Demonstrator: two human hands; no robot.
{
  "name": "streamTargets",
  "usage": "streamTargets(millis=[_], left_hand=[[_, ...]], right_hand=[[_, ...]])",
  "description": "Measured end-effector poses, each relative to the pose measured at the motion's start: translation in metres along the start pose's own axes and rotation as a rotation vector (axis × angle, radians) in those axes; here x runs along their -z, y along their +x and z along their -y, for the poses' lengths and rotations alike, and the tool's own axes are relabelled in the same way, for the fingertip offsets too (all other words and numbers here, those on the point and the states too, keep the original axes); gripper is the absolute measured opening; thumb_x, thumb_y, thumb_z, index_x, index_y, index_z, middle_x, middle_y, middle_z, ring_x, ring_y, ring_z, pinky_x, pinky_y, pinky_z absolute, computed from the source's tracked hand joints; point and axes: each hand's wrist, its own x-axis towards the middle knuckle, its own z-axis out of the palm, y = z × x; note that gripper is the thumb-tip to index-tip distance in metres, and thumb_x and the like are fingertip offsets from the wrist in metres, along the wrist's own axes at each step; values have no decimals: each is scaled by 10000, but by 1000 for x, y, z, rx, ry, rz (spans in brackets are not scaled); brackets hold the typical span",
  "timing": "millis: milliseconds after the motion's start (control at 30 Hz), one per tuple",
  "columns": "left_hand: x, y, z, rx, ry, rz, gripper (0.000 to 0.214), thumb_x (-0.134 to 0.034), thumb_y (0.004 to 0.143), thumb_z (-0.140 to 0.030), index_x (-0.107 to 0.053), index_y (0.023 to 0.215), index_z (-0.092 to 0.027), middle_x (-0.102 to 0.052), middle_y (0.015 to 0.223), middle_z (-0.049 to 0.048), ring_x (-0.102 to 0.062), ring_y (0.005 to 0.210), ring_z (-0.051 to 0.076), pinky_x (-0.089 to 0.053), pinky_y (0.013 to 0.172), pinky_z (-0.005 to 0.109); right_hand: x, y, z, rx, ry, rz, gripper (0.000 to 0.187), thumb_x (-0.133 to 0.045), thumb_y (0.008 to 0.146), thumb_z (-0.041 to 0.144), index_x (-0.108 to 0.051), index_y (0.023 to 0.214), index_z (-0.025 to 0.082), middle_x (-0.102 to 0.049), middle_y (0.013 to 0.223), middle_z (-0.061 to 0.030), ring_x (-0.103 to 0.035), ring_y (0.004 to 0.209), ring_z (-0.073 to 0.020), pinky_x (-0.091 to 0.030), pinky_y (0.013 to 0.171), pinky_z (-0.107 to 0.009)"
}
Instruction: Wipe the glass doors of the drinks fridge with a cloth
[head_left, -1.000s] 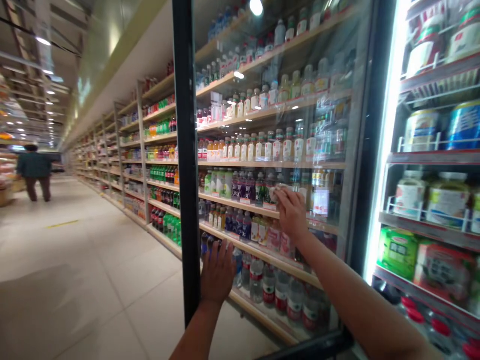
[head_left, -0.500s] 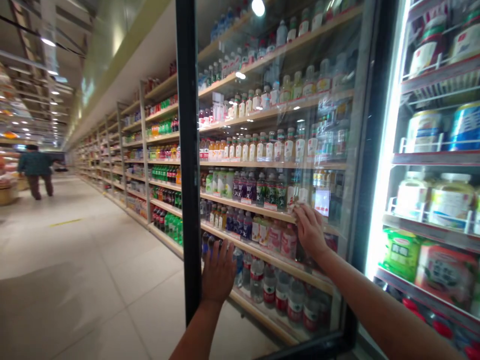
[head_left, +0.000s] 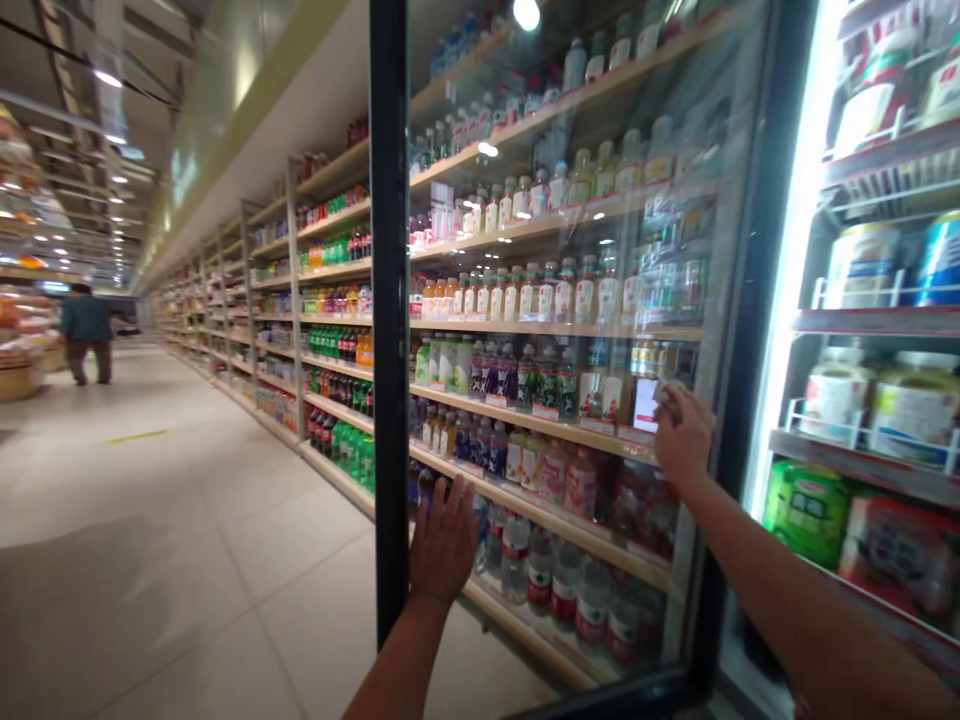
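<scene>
A black-framed glass door (head_left: 391,330) of a lit cooler stands swung open in front of me. My left hand (head_left: 444,540) lies against the lower left of the glass beside the frame, fingers spread, holding nothing. Near the right side of the pane, my right hand (head_left: 684,435) is closed, its fingertips at the glass. A small pale wad that looks like a cloth (head_left: 664,402) shows between its fingers; most of it is hidden by the hand. A bright white reflection appears on the glass just left of that hand.
Through the glass I see shelves of bottled drinks (head_left: 551,300). More drink shelves (head_left: 337,330) run away along the aisle. On the right, the cooler holds jars (head_left: 911,405) and a green packet (head_left: 806,510). A person (head_left: 88,335) stands farther down the tiled floor (head_left: 187,560).
My right hand has moved right across the glass, with the cloth, toward the door's right side. My left hand stays in place. The view has shifted slightly.
</scene>
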Motion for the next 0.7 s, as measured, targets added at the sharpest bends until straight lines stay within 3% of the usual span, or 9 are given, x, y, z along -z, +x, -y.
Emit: streamTargets(millis=[100,200,267,467,700], left_hand=[[0,-1,0,3,-2,5,694,-481,1037,-225,-137,1634,-143,-479,1538,134,-112,1558,258,-174,1283,494],[0,-2,0,3,-3,5,685,-491,1033,-224,-168,1629,-127,-514,1512,145,-107,1561,260,-159,1286,491],[-1,-2,0,5,-5,2,667,-491,1032,-227,-201,1623,-118,-530,1501,148,-103,1562,261,-151,1287,488],[-3,-3,2,5,-12,5,589,-475,1032,-227,-320,1588,-112,-560,1478,141,-88,1566,252,-129,1290,475],[-3,-5,1,15,16,12,553,-473,1033,-235,-378,1567,-132,-573,1470,124,-188,1550,286,-164,1281,487]], right_hand=[[-7,36,-7,-221,-63,-154,416,-493,773,179,-706,1125,119,-703,1153,-171,-600,1136,-298,-389,1063,-554],[-18,53,0,-334,-97,-221,449,-457,747,143,-699,1125,114,-704,1153,-177,-603,1137,-301,-380,1062,-551],[-23,47,14,-288,-83,-206,463,-454,763,141,-687,1162,116,-692,1208,-170,-593,1184,-288,-367,1093,-532],[-26,-1,52,123,28,-15,395,-454,920,223,-668,1244,152,-648,1347,-149,-553,1282,-255,-382,1101,-490],[-34,14,67,88,32,-126,389,-463,915,197,-689,1225,138,-683,1277,-159,-593,1230,-268,-398,1089,-505]])
